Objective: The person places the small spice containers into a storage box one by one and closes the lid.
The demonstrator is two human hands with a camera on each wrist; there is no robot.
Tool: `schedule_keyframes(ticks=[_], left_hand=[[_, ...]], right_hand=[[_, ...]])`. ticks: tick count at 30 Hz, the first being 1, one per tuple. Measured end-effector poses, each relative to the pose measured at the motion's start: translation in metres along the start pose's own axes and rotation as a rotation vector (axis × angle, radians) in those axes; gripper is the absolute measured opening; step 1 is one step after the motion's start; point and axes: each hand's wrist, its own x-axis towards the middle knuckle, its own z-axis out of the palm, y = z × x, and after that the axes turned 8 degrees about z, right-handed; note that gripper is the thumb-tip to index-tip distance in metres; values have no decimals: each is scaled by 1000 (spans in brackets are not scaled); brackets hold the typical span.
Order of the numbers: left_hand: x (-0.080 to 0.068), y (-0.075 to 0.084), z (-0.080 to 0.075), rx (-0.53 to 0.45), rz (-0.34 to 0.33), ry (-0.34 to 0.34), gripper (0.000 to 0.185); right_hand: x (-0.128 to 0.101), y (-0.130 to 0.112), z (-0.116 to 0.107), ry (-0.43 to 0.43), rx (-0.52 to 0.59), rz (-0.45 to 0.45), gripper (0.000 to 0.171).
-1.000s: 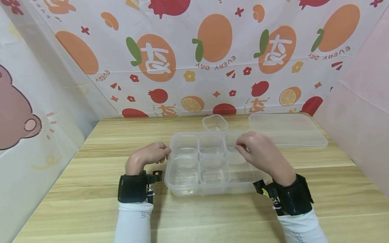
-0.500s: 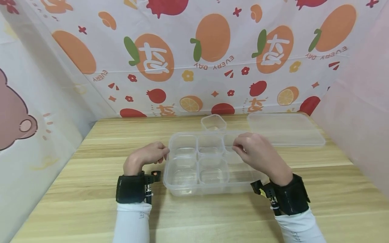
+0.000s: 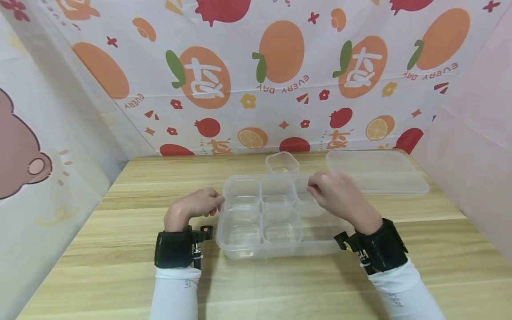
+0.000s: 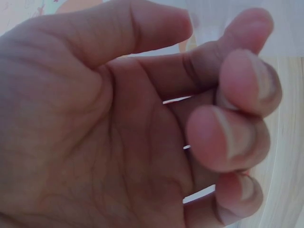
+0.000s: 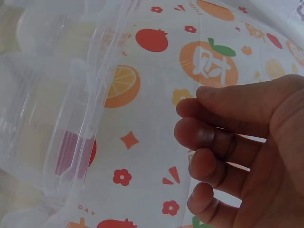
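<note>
Right hand [image 3: 340, 195] hides small cup; grip unclear.

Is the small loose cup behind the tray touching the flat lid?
Apart. The head view shows bare table between the small cup and the flat lid.
</note>
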Motion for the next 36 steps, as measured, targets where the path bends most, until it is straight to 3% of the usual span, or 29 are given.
schedule_keyframes(ticks=[11, 19, 30, 36], left_hand=[[-2, 5, -1, -1, 11, 9, 30], [-2, 6, -4, 6, 12, 17, 30], [-4, 6, -3, -1, 3, 15, 30], [-6, 4, 1, -4, -5, 16, 30]], right_hand=[[29, 21, -10, -77, 16, 52, 7], [55, 35, -4, -212, 256, 125, 14], [78, 40, 2, -324, 433, 344, 15], [83, 42, 11, -352, 438, 433, 18]])
